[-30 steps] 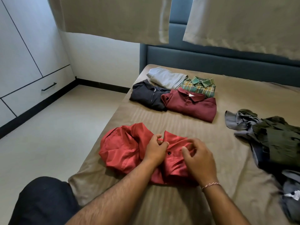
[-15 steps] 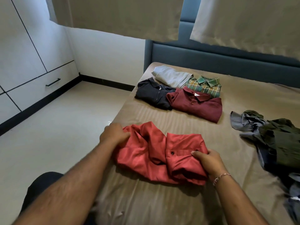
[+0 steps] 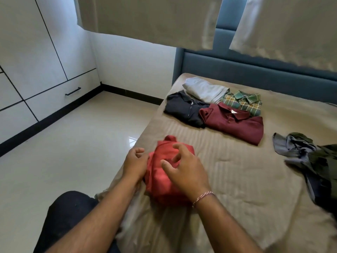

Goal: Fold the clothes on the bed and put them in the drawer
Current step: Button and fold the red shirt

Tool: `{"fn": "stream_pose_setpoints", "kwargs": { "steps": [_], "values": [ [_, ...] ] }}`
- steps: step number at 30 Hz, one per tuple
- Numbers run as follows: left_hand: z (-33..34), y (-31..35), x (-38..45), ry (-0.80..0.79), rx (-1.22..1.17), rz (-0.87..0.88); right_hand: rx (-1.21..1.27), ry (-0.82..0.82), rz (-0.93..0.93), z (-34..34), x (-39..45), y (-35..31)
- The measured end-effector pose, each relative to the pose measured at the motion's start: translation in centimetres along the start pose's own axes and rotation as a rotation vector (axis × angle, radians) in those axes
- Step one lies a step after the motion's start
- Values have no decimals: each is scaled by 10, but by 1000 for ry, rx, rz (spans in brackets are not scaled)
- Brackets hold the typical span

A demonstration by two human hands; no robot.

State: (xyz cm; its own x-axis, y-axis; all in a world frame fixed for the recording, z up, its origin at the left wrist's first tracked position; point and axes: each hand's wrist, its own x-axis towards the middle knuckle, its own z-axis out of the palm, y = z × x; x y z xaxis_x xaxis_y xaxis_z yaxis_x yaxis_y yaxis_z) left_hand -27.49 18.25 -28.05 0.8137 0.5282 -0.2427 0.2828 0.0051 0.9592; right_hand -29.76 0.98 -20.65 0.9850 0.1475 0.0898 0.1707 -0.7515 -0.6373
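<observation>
red shirt (image 3: 164,172) bunched into a compact bundle at the near left corner of the bed (image 3: 237,179), close to the mattress edge and within easy reach of both arms. left hand (image 3: 135,161) against the bundle's left side, fingers curled inward beside the cloth; cannot tell whether any fabric is pinched in that grip or merely steadied. right hand (image 3: 184,170) hovering over the top of the bundle, fingers spread and bent, nothing held, likely poised to press down or tuck a flap. probably mid-fold on this shirt, with the final squaring not yet done.

further up the bed, toward the blue headboard (image 3: 255,70), four folded pieces laid side by side: black shirt (image 3: 184,108), maroon shirt (image 3: 235,125), grey garment (image 3: 204,90), plaid shirt (image 3: 244,101). likely parked there to keep finished work apart from the untidy heap (image 3: 310,157) of grey and olive clothes at the right edge of view, well apart from the bundle.

bare sheet between the bundle and the folded row, and between the bundle and the heap, giving room to slide the finished shirt forward. bundle near the left bed edge, so a careless push leftward could tip it to the floor (image 3: 82,152). drawer (image 3: 60,95) with a dark handle low in the white cabinet across open floor, closed.
</observation>
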Motion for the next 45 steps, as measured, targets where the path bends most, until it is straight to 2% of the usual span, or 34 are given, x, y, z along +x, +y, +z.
{"fn": "stream_pose_setpoints", "kwargs": {
  "steps": [2, 3, 4, 6, 8, 10, 13, 17, 19, 21, 23, 26, 28, 30, 32, 34, 35, 36, 39, 41, 45],
  "values": [
    [-11, 4, -8, 196, 195, 244, 70, 195, 69, 12, 2, 19],
    [-14, 4, -13, 238, 244, 385, 64, 274, 172, 18, 5, 38],
    [-13, 6, -19, 198, 243, 480, 75, 288, 313, 20, 7, 57],
    [-6, 8, -26, -53, 145, 423, 337, 163, 620, 26, 9, 82],
    [5, 5, -28, -328, 161, 192, 721, 16, 732, 29, 8, 87],
    [11, -1, -28, -428, 181, 5, 907, -80, 697, 28, 8, 78],
    [13, 1, -27, -410, -4, -135, 935, -79, 502, 23, 12, 61],
    [23, 28, -22, -490, -286, -129, 571, 46, 48, 9, 31, 38],
    [25, 36, -19, -564, -525, -191, 276, 151, -166, 2, 40, 32],
    [23, 34, -12, -619, -677, -289, -15, 221, -290, 0, 44, 30],
    [21, 24, -3, -576, -670, -405, -200, 176, -314, 1, 39, 34],
    [8, 5, 1, -433, -536, -488, -398, -63, -378, 20, 24, 55],
    [5, 2, 1, -442, -506, -456, -310, -83, -400, 32, 10, 71],
    [9, 1, 7, -463, -439, -415, -107, 133, -293, 41, 3, 80],
    [16, 3, 10, -428, -331, -347, -18, 347, 53, 50, 10, 97],
    [23, -4, 19, -321, -194, -237, 265, 315, 501, 53, 26, 110],
    [25, -6, 23, -302, -151, -184, 442, 267, 646, 55, 36, 114],
    [26, -8, 24, -295, -130, -142, 591, 229, 708, 55, 42, 115],
    [27, -4, 34, -349, -202, -87, 766, 158, 661, 53, 63, 108],
    [26, 7, 49, -375, -294, -72, 720, 178, 580, 51, 82, 103],
    [46, 42, 109, -350, -318, -7, 646, 292, 464, 44, 147, 90]
  ]
}}
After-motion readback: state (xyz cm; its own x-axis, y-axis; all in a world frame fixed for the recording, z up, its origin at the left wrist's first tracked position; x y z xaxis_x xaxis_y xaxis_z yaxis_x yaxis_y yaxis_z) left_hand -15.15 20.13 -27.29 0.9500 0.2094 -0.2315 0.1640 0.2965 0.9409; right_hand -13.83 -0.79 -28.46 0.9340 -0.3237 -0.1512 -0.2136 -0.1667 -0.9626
